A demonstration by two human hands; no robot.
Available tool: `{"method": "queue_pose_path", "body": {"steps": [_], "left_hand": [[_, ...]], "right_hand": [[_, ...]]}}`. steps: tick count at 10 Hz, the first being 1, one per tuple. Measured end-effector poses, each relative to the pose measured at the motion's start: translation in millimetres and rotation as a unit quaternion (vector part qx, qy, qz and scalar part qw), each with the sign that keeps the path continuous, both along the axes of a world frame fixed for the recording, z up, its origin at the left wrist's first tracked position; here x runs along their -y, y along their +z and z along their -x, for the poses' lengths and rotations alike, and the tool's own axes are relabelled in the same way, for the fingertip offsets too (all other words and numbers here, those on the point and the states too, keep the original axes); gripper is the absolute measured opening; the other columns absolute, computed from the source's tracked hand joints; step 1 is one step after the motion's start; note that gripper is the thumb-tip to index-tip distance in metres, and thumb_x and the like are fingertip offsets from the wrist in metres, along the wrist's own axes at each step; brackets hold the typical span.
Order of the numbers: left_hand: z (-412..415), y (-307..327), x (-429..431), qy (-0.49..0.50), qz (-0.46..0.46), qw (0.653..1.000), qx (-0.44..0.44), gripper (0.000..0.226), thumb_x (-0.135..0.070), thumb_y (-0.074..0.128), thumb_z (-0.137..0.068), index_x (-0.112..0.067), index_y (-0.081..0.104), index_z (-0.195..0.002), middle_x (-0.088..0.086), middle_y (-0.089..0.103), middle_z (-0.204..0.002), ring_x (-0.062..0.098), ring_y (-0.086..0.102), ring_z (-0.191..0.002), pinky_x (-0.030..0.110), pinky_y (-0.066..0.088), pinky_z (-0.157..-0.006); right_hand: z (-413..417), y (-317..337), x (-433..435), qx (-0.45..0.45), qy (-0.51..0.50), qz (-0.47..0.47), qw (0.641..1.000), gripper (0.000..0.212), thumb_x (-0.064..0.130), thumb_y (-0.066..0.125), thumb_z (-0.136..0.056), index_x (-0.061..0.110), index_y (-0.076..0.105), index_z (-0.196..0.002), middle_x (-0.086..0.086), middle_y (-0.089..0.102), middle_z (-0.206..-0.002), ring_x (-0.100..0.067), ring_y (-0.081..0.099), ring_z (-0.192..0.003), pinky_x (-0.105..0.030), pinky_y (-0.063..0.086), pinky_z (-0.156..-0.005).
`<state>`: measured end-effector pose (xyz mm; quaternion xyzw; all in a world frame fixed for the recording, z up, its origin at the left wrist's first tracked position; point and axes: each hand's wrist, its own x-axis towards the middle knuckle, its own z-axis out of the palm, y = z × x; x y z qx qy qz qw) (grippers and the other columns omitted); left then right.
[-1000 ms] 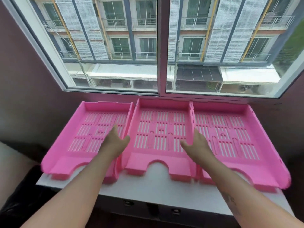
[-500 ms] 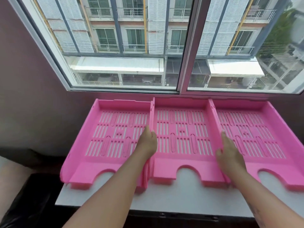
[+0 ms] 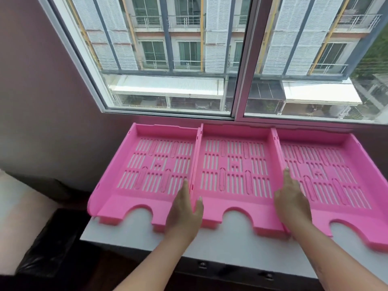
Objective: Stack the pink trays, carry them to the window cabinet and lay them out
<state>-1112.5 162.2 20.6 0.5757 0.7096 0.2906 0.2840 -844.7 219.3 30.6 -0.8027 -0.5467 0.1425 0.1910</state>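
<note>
Three pink slotted trays lie side by side on the white cabinet top under the window: the left tray, the middle tray and the right tray. Their side walls touch. My left hand straddles the wall between the left and middle trays, thumb inside the middle tray and fingers in the left one. My right hand sits over the wall between the middle and right trays, thumb on the middle tray's side. Both hands grip near the front.
The window and its sill run right behind the trays. A dark wall stands on the left. Black bagged material lies beside the cabinet at lower left. The cabinet's front edge has small metal fittings.
Both hands slid from lying on the tray floors back toward the front and now clasp the walls on either side of the middle tray. My view has shifted left.
</note>
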Motion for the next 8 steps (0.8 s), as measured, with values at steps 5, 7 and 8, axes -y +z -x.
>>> {"method": "queue_pose_path", "body": {"steps": [5, 7, 8], "left_hand": [[2, -8, -38, 0.024, 0.03, 0.998, 0.049, 0.06, -0.039, 0.038, -0.1, -0.048, 0.009, -0.151, -0.002, 0.038, -0.157, -0.016, 0.049, -0.063, 0.01, 0.041, -0.048], [2, -4, -39, 0.021, 0.032, 0.998, 0.043, 0.06, -0.038, 0.038, -0.101, -0.04, 0.01, -0.154, 0.009, 0.042, -0.154, 0.003, 0.056, -0.051, 0.021, 0.052, -0.047], [1, 4, -32, 0.018, 0.007, 1.0, 0.012, 0.067, -0.051, 0.04, -0.097, -0.027, 0.016, -0.155, 0.007, 0.036, -0.158, 0.026, 0.054, -0.128, 0.042, 0.049, -0.098]], "right_hand": [[0, 2, 0, -0.011, 0.014, -0.006, 1.0, 0.069, 0.002, 0.044, -0.093, 0.012, 0.018, -0.157, -0.015, 0.056, -0.125, -0.016, 0.049, -0.053, -0.025, 0.034, -0.04], [-1, 4, 0, -0.039, 0.034, -0.013, 0.999, 0.067, 0.023, 0.045, -0.096, 0.016, 0.016, -0.157, -0.015, 0.05, -0.141, -0.016, 0.059, -0.075, -0.025, 0.045, -0.051], [-2, 11, 4, -0.068, 0.029, -0.016, 0.997, 0.068, 0.038, 0.043, -0.097, 0.019, 0.016, -0.157, -0.011, 0.04, -0.154, -0.031, 0.055, -0.124, -0.04, 0.054, -0.082]]}}
